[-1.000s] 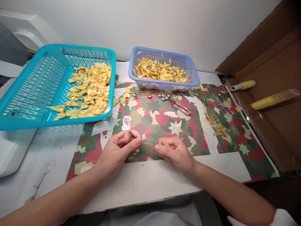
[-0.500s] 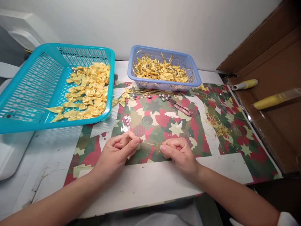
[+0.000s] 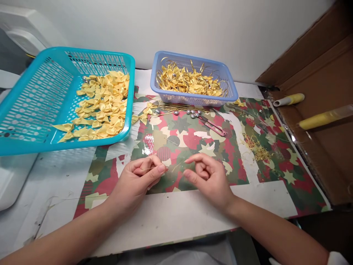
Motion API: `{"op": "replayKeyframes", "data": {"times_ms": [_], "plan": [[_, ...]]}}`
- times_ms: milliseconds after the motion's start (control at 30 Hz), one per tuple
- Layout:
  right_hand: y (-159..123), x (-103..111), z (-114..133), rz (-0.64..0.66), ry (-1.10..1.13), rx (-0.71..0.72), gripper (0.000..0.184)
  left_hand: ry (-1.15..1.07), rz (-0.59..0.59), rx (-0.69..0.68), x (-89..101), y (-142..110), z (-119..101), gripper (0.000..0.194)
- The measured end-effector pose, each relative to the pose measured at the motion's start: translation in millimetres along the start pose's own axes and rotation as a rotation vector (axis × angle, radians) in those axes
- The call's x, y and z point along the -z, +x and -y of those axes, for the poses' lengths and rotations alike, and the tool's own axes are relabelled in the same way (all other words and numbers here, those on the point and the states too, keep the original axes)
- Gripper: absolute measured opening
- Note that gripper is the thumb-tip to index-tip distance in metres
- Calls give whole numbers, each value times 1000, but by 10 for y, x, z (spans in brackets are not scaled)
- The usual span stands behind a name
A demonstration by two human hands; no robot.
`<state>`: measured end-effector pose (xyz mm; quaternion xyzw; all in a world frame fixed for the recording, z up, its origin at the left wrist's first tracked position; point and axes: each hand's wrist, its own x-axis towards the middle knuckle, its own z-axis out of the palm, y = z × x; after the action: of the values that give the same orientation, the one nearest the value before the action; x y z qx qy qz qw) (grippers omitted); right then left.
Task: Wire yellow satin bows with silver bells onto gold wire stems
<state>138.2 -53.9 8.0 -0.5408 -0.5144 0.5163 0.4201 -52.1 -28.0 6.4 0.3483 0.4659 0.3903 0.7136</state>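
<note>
Thumb and forefinger of my left hand (image 3: 142, 175) are pinched on a fine gold thread (image 3: 178, 166); its loose end sticks out toward the right. Facing it, my right hand (image 3: 211, 178) has thumb and forefinger apart, with nothing visible between them. The hands are just above the front of a camouflage-patterned sheet (image 3: 187, 141). A thin needle-like piece (image 3: 172, 141) lies beyond them. Farther back are several silver beads or bells (image 3: 192, 113) and pink-handled snips (image 3: 212, 127).
A turquoise basket (image 3: 131, 99) at left holds yellow ribbon bows (image 3: 103, 110). Behind, a blue basket (image 3: 193, 98) contains bows with gold cords. Thread scraps (image 3: 257, 149) lie at right, near a cardboard wall (image 3: 314, 77) with two yellow-and-white tubes (image 3: 289, 99).
My right thumb and forefinger have parted and let go of the thread, which was stretched between both hands. The left hand keeps its pinch in nearly the same place.
</note>
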Motion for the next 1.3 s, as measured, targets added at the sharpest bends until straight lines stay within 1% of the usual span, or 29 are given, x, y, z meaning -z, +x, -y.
{"op": "replayKeyframes", "data": {"times_ms": [67,100,167,200,233,267,300,400,467,567,633,733,833,900,933,1000,1133,1300], "plan": [[41,67,-14,-157,-48,97,11,-16,11,-3,1,0,3,63],[65,106,-20,-246,-59,149,13,-21,16,-9,3,0,5,63],[111,171,-25,-394,-97,245,23,-17,29,-19,10,0,11,63],[126,186,-23,-434,-137,295,28,-9,34,-22,14,1,15,62],[136,186,-17,-434,-193,347,31,0,37,-25,19,3,20,62],[138,169,-9,-395,-258,395,32,9,39,-30,25,5,25,61],[133,136,0,-322,-325,443,32,17,40,-33,30,8,30,60],[103,-12,17,-57,-458,548,32,58,51,-36,44,14,44,55],[91,-91,14,14,-461,556,26,96,56,-23,50,13,47,51],[101,-119,6,-6,-389,529,6,109,55,-15,50,11,44,54],[116,-92,8,-24,-341,506,9,95,66,-21,44,10,40,57],[128,-49,19,-24,-302,452,11,74,82,-26,37,14,40,55],[124,-44,19,7,-307,437,9,63,86,-28,40,18,47,54],[120,-59,9,46,-346,447,17,66,89,-22,47,18,52,53],[120,-68,4,65,-365,448,16,70,92,-19,50,16,53,52],[122,-78,-4,71,-372,444,9,73,102,-25,54,11,53,53],[134,-62,8,22,-246,413,11,64,107,-39,56,3,50,57],[131,-25,23,22,-46,283,10,108,99,-52,77,13,65,59]]}}
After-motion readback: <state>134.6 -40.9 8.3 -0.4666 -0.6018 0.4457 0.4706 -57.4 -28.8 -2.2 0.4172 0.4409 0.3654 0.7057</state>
